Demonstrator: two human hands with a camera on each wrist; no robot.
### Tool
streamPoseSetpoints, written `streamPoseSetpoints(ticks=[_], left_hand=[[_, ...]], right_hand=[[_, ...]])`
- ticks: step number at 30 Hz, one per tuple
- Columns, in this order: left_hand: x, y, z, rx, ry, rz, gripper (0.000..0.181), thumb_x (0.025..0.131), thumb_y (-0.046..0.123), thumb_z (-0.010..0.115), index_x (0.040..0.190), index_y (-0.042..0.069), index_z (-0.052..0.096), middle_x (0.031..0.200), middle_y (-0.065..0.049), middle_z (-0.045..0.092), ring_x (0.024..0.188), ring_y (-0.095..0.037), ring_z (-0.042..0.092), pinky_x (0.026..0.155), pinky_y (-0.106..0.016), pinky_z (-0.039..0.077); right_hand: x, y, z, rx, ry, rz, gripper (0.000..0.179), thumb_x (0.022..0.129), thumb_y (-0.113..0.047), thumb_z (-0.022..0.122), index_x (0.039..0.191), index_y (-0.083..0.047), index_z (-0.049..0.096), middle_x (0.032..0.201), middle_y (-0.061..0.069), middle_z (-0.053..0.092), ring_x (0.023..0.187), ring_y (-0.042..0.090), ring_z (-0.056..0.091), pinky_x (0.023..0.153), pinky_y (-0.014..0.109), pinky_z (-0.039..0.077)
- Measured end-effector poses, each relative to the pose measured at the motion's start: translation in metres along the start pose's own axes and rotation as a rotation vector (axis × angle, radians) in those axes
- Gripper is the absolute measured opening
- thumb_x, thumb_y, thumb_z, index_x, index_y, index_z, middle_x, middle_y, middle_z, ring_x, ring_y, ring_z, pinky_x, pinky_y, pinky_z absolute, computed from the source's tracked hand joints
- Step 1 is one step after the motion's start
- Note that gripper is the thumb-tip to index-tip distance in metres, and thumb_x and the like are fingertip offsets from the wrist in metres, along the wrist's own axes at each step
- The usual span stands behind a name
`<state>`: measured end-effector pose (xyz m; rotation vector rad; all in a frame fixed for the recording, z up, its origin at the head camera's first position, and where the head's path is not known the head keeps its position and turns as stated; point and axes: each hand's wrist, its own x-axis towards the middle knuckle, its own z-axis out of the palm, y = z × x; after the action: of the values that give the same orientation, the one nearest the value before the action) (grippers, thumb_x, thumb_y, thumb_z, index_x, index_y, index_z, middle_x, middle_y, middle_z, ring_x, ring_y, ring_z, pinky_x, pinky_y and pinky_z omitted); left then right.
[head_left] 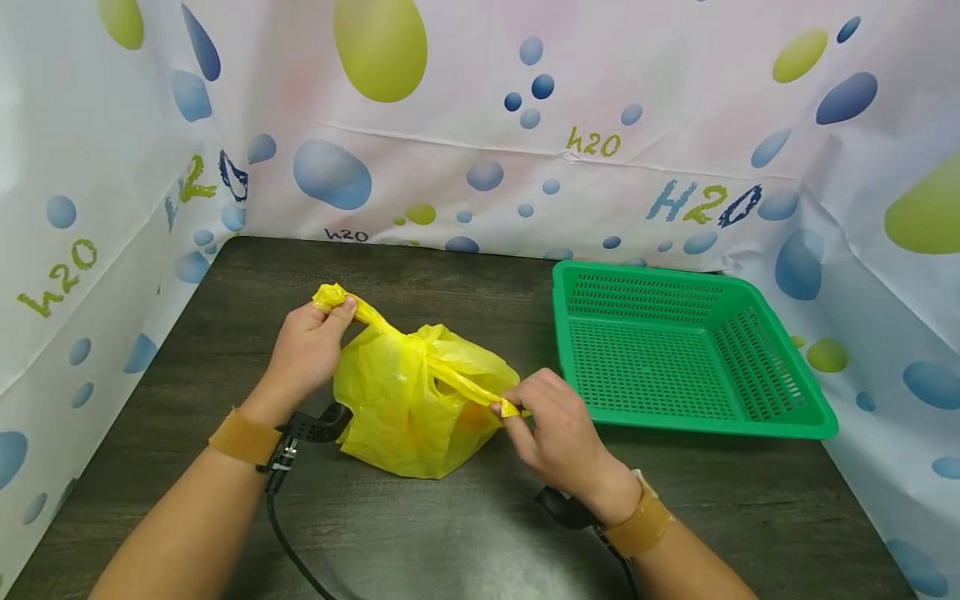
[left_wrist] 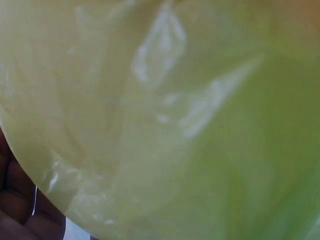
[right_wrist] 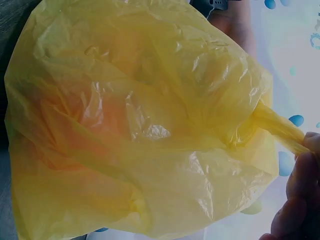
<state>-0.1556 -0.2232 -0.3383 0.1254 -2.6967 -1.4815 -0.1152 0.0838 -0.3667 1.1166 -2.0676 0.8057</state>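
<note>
A yellow plastic bag (head_left: pixel 405 408) sits on the dark table, its two handles drawn out to opposite sides from a gathered top. My left hand (head_left: pixel 311 342) pinches the left handle near its bunched end. The right handle's end is gripped by my right hand (head_left: pixel 551 425), lower and nearer the front. Something orange shows faintly through the bag (right_wrist: pixel 100 130) in the right wrist view; its kind cannot be made out. The bag (left_wrist: pixel 175 125) fills most of the left wrist view, with a few fingers (left_wrist: pixel 20 200) at the lower left edge.
A green plastic basket (head_left: pixel 697 429) with slotted walls stands right of the bag, near my right hand. Printed sheeting (head_left: pixel 480 125) walls the dark wooden table (head_left: pixel 450 279) at the back and both sides. A cable (head_left: pixel 288 542) trails from the left wrist camera.
</note>
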Motion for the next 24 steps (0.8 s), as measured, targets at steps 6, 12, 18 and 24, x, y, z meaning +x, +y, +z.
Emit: streamPoseSetpoints(ticks=[6,12,18,24], left_hand=[[0.004,-0.006,0.004,0.010,0.003,-0.017,0.057,0.112,0.044,0.039,0.130,-0.005,0.062,0.069,-0.004,0.038,0.054,-0.019,0.035,0.053,-0.031,0.035],[0.007,-0.010,0.007,0.000,0.017,-0.021,0.055,0.112,0.044,0.040,0.127,-0.004,0.063,0.070,-0.005,0.038,0.055,-0.020,0.035,0.053,-0.031,0.036],[0.012,-0.016,0.009,-0.006,0.035,-0.050,0.056,0.112,0.044,0.040,0.123,-0.005,0.064,0.073,-0.006,0.042,0.057,-0.020,0.036,0.054,-0.032,0.036],[0.017,-0.024,0.010,-0.014,0.038,-0.111,0.057,0.112,0.044,0.038,0.120,-0.007,0.063,0.081,-0.009,0.045,0.055,-0.018,0.035,0.051,-0.030,0.036]], right_hand=[[-0.006,0.002,0.000,0.002,-0.010,-0.001,0.038,0.112,-0.028,0.045,0.084,-0.007,0.061,0.074,0.001,0.060,0.068,0.018,0.051,0.063,0.029,0.047],[-0.010,0.003,-0.001,0.000,-0.017,-0.009,0.038,0.112,-0.027,0.045,0.085,-0.007,0.062,0.074,0.001,0.060,0.067,0.017,0.051,0.062,0.029,0.046],[-0.018,0.004,-0.003,-0.035,-0.024,-0.003,0.040,0.112,-0.028,0.045,0.084,-0.006,0.062,0.073,0.001,0.059,0.067,0.018,0.052,0.061,0.029,0.046],[-0.027,0.005,-0.007,-0.033,-0.020,-0.009,0.036,0.112,-0.026,0.048,0.083,-0.008,0.061,0.073,-0.001,0.059,0.066,0.016,0.051,0.060,0.027,0.045]])
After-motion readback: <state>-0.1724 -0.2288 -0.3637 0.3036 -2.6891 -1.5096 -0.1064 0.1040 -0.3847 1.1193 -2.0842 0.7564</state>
